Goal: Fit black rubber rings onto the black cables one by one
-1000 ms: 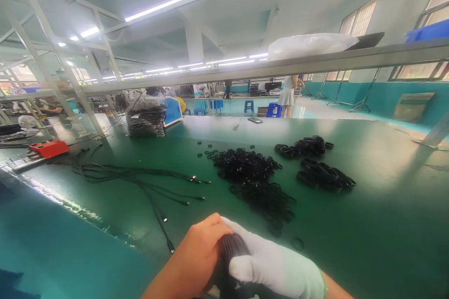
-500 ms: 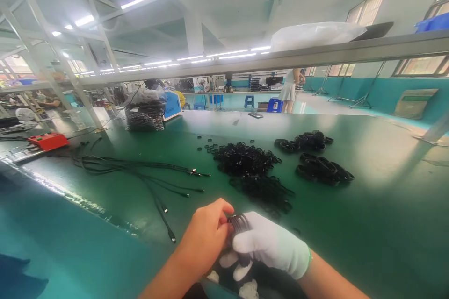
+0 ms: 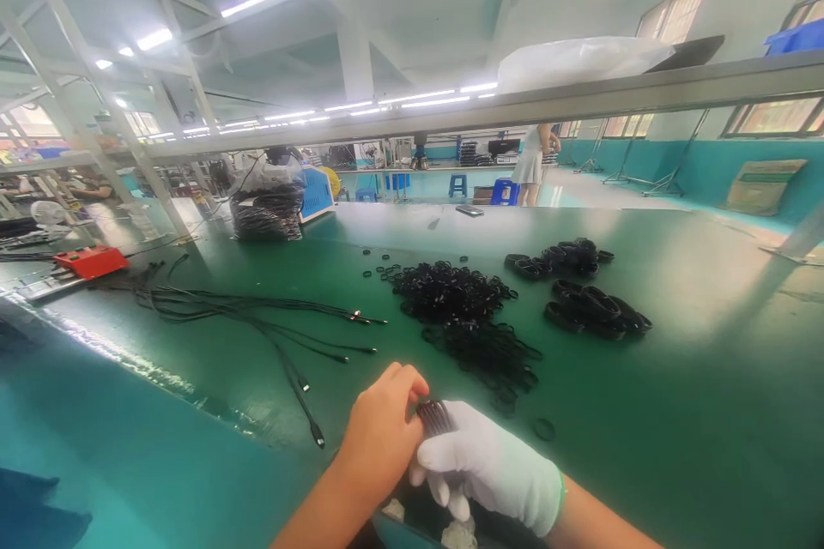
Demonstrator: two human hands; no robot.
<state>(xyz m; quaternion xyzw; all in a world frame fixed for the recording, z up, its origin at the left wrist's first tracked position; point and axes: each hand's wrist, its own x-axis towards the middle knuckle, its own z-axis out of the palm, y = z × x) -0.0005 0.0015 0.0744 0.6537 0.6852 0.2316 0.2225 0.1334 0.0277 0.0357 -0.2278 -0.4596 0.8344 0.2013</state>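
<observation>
My bare left hand (image 3: 384,420) is closed, with thumb and fingertips pressed at the near end of a bundle of dark loops (image 3: 434,417). Around that bundle my right hand (image 3: 486,463), in a white glove with a green cuff, has its fingers curled. The loops lie side by side like ribs; whether they are one coil or separate rings I cannot tell. Just beyond the hands spreads a heap of small black rings (image 3: 454,292), with thinner black loops (image 3: 489,352) at its near side. One loose ring (image 3: 543,429) lies right of the glove.
Black cables (image 3: 212,304) with metal plugs stretch across the green table (image 3: 695,377) at left, near a red box (image 3: 91,261). Larger black loops (image 3: 596,309) are piled at right. A bagged black bundle (image 3: 267,206) and a phone (image 3: 469,211) lie farther back. A person (image 3: 530,165) stands beyond.
My gloved right hand has rolled slightly and shifted a little left and down, its fingers closer around the loops. My left hand stays against them, nearly unmoved. The loose ring now shows fully.
</observation>
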